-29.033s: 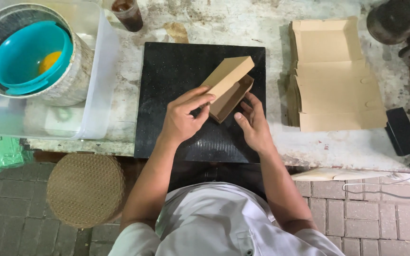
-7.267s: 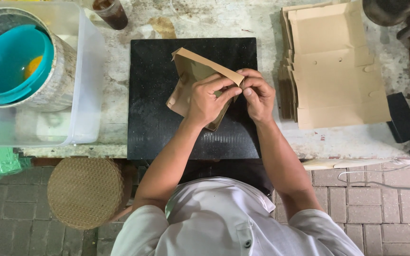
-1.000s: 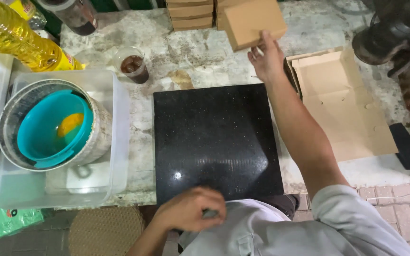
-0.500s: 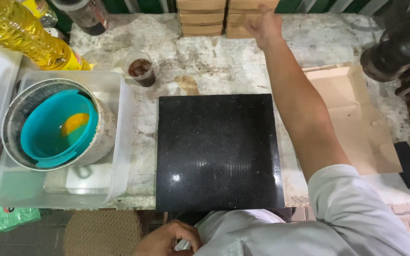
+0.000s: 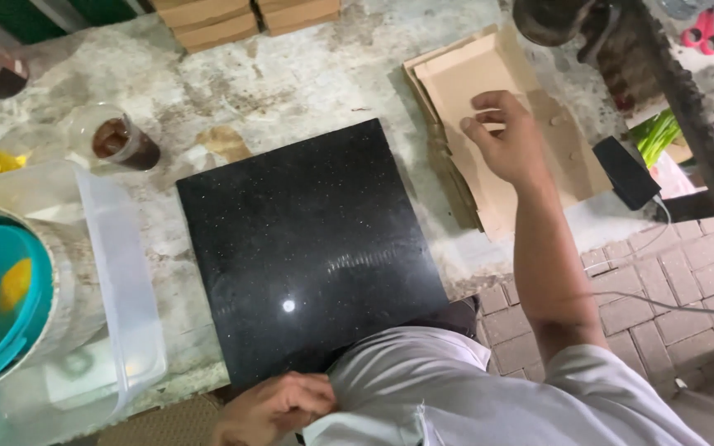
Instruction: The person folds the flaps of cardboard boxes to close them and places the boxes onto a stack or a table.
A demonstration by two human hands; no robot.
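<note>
1. Worn, stained grey stone makes up the desk [image 5: 307,83], with a square of polished black speckled stone slab [image 5: 307,248] lying flat on it, off to the left of the right hand.
2. Right hand [image 5: 506,140] hangs over the stack of flat, unfolded brown cardboard box blanks [image 5: 489,74]; its fingers are curled and slightly apart, gripping nothing, fingertips just above or barely touching the top sheet; I cannot tell which.
3. Left hand [image 5: 278,405] sits low at the person's waist, fingers bunched against the light grey shirt [image 5: 473,396]; whether it pinches the cloth is unclear.
4. Risk: the blanks lie fanned and uneven, so a pinch at the edge could lift two sheets at once or drag the stack towards the desk's near edge, which lies just below the hand.
5. Risk: a black rectangular power pack with a white cable [image 5: 625,173] rests just right of the hand; a sweeping wrist could knock it or snag the cable.
6. Further left of the hand, a clear plastic cup of dark brown drink [image 5: 121,140] stands near the slab's far corner; a blank swung wide could tip it.
7. Beyond the hand, folded brown cardboard boxes [image 5: 245,16] sit stacked at the desk's far edge, well apart.
</note>
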